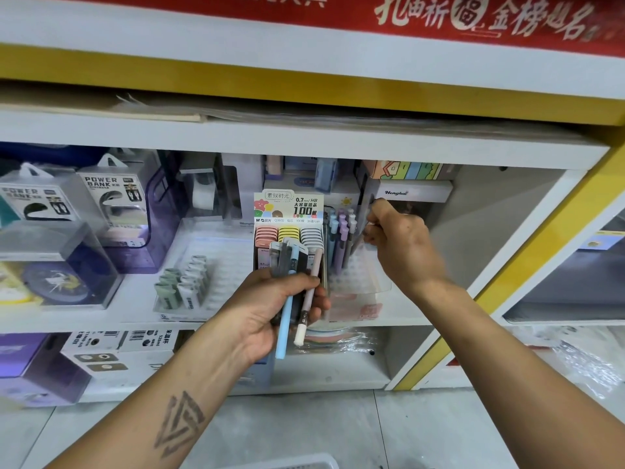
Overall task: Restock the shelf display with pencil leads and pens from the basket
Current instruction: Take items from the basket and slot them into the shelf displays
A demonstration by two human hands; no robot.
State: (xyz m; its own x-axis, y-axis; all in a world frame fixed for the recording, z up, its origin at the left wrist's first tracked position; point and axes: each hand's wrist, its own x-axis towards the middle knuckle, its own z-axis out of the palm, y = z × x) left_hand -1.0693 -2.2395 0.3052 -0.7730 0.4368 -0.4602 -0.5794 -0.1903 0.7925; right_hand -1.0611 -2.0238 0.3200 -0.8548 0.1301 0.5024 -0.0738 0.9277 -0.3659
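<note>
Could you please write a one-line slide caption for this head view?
Left hand holds spare pens while right hand slots one into the pen display.

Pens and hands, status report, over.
Left hand grips pen bundle. Right hand pinches one dark pen at pen tray. Nothing blocking.

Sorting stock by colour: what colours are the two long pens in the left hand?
Light blue pen and pale pink pen, head view.

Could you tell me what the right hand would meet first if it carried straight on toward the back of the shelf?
Probably the clear pen holder with pastel pens, where the right hand already pinches a dark pen. Behind it stands the white Henghui box; depth is unclear.
</note>
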